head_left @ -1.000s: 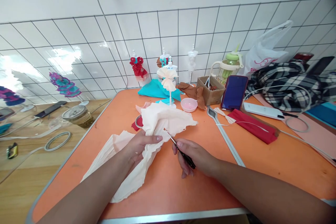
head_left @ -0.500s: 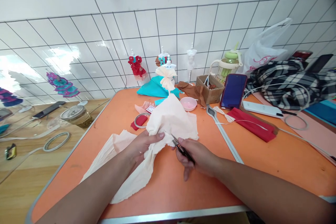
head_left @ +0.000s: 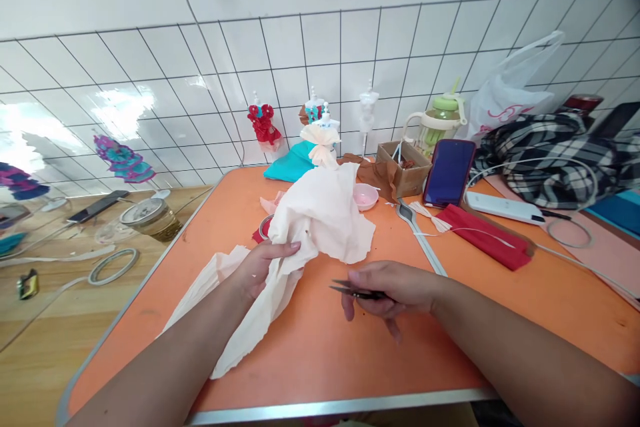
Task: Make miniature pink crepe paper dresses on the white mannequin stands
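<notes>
Pinched in my left hand (head_left: 273, 260) is a large piece of thin, cream crepe paper (head_left: 325, 203), crumpled where my thumb presses it. One part of it rises over the hand and another trails down toward the table's front. My right hand (head_left: 385, 290) is closed around small dark scissors (head_left: 357, 291), whose blades point left and are slightly apart. A gap separates the blades from the paper. Behind the paper stands a small white dress form (head_left: 326, 121) wearing a cream pleated paper piece (head_left: 321, 140).
Along the wall stand a red-dressed form (head_left: 263, 125) and a bare white form (head_left: 367, 113). A pink bowl (head_left: 367, 197), cardboard box (head_left: 407, 177), phone (head_left: 449, 172), green-lidded bottle (head_left: 443, 123) and folded red paper (head_left: 485, 238) lie beyond my right hand. A glass jar (head_left: 153, 219) stands left.
The scissors have come away from the paper as my right hand moved right and slightly down. My left hand has shifted a little left, still gripping the paper.
</notes>
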### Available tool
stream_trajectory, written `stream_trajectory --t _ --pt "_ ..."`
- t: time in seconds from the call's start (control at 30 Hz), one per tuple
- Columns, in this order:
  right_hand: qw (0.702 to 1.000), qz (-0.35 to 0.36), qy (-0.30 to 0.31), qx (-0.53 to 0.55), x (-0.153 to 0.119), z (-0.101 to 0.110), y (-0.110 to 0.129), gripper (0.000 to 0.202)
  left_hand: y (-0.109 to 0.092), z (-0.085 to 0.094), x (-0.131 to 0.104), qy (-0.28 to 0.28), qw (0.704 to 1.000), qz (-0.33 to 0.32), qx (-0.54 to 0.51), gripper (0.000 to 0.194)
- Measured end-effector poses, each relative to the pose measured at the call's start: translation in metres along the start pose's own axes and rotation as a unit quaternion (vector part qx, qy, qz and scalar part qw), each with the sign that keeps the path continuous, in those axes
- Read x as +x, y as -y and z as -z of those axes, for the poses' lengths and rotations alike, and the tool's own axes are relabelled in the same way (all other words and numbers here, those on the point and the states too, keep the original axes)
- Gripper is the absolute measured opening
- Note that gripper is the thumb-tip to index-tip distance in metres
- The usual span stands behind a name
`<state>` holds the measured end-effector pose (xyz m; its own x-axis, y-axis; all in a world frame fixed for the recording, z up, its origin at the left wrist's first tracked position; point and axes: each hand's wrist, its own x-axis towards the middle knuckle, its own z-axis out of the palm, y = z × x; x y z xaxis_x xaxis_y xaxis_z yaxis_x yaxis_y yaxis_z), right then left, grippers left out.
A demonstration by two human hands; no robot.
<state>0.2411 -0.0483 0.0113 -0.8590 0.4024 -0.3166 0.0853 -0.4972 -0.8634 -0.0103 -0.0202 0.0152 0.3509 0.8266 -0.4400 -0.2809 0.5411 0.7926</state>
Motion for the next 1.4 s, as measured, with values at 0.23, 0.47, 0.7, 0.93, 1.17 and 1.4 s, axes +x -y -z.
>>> stream_trajectory --t 0.23,0.47,0.7,0.93,1.17,1.4 --pt "0.993 0.087 -0.072 0.028 0.013 -0.015 -0.013 0.050 0.003 -0.011 -0.003 0.013 0.999 0.004 0.053 0.020" --pt "0.987 0.088 -0.132 -0.036 0.020 -0.015 -0.020 0.048 0.006 -0.017 -0.008 0.087 0.990 -0.042 0.106 0.028" --pt "0.985 0.094 -0.142 -0.023 0.026 -0.021 -0.027 0.046 0.008 -0.017 -0.006 0.079 0.988 -0.027 0.131 0.025" --pt "0.988 0.099 -0.117 0.007 0.025 -0.028 -0.029 0.044 0.011 -0.018 -0.005 0.048 0.991 -0.037 0.120 0.032" --pt "0.988 0.089 -0.128 0.013 0.027 -0.028 -0.030 0.048 0.011 -0.025 -0.008 0.075 0.989 -0.041 0.118 0.028" --pt "0.985 0.089 -0.148 0.015 0.030 -0.026 -0.033 0.047 0.013 -0.025 -0.010 0.110 0.987 -0.021 0.114 0.041"
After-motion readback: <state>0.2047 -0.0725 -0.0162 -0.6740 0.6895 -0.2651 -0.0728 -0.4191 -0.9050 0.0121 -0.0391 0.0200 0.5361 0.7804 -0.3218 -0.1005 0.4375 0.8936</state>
